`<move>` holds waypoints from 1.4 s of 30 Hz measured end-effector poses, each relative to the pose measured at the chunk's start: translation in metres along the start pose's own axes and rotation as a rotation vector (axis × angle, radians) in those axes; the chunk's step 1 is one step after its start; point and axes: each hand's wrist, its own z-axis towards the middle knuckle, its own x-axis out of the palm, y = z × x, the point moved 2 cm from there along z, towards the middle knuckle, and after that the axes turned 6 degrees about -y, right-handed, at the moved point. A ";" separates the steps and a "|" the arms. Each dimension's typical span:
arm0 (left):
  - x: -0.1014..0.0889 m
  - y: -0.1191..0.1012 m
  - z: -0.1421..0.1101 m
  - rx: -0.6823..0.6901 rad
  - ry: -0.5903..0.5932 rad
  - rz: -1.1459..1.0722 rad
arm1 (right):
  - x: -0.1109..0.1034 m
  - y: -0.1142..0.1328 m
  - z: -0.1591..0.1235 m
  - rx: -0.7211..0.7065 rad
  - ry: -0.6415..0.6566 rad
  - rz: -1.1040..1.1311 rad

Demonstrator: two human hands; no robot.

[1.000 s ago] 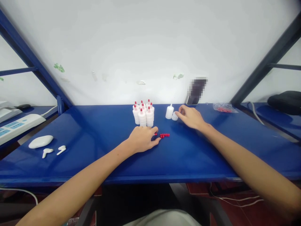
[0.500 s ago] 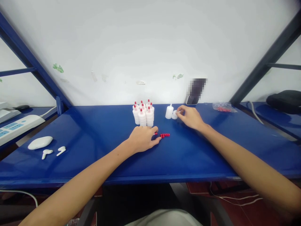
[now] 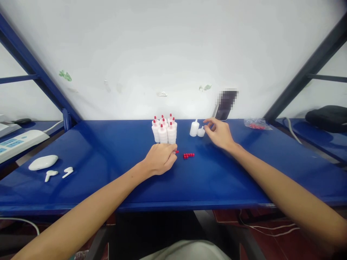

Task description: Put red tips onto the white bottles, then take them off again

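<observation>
My left hand (image 3: 160, 159) is low over the blue table, thumb and forefinger pinched together on a small red cap (image 3: 177, 152). Just right of its fingertips lie several loose red caps (image 3: 188, 155) in a tight cluster. Behind that hand stands a group of white squeeze bottles (image 3: 163, 134) with red-tipped nozzles. My right hand (image 3: 219, 133) has its fingers curved and apart, holding nothing. Close to its fingertips sits a short white piece with a thin spout (image 3: 201, 132), beside an upright white bottle (image 3: 194, 129) whose nozzle is bare.
A phone (image 3: 224, 108) leans on the wall behind my right hand. A clear bag with red pieces (image 3: 257, 125) lies further right. On the left are a white earbud case (image 3: 43, 162), two earbuds (image 3: 67, 172) and a power strip (image 3: 23, 143).
My right fingers have let go of the spouted white piece and moved slightly off it. My left thumb and forefinger have closed on the red cap, drawing it left, away from the cluster.
</observation>
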 end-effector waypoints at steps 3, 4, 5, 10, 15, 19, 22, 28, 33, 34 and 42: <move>-0.002 0.000 -0.001 0.041 -0.078 -0.136 | -0.007 0.020 -0.005 -0.077 0.002 0.056; -0.002 0.000 -0.002 0.050 -0.104 -0.177 | -0.008 0.029 -0.009 -0.115 0.037 0.072; -0.003 0.000 -0.002 0.054 -0.131 -0.214 | -0.010 0.039 -0.014 -0.152 0.067 0.088; -0.004 -0.002 -0.003 0.052 -0.220 -0.350 | -0.008 0.087 -0.042 -0.384 0.364 0.231; -0.002 -0.007 -0.002 0.116 -0.208 -0.346 | -0.003 0.104 -0.052 -0.565 0.482 0.242; -0.003 -0.010 -0.001 0.233 -0.182 -0.235 | -0.004 0.103 -0.051 -0.621 0.431 0.243; -0.002 -0.011 0.000 0.292 -0.210 -0.093 | -0.004 0.102 -0.052 -0.548 0.452 0.301; 0.002 -0.007 0.001 0.421 -0.332 0.242 | 0.000 0.100 -0.053 -0.380 0.485 0.424; -0.002 -0.001 0.000 0.521 -0.341 0.388 | -0.003 0.080 -0.038 -0.158 0.334 0.490; -0.003 0.000 -0.001 0.515 -0.347 0.374 | -0.005 0.078 -0.035 -0.177 0.366 0.470; -0.006 0.005 -0.004 0.383 -0.235 0.144 | -0.021 0.077 -0.028 -0.397 0.726 0.079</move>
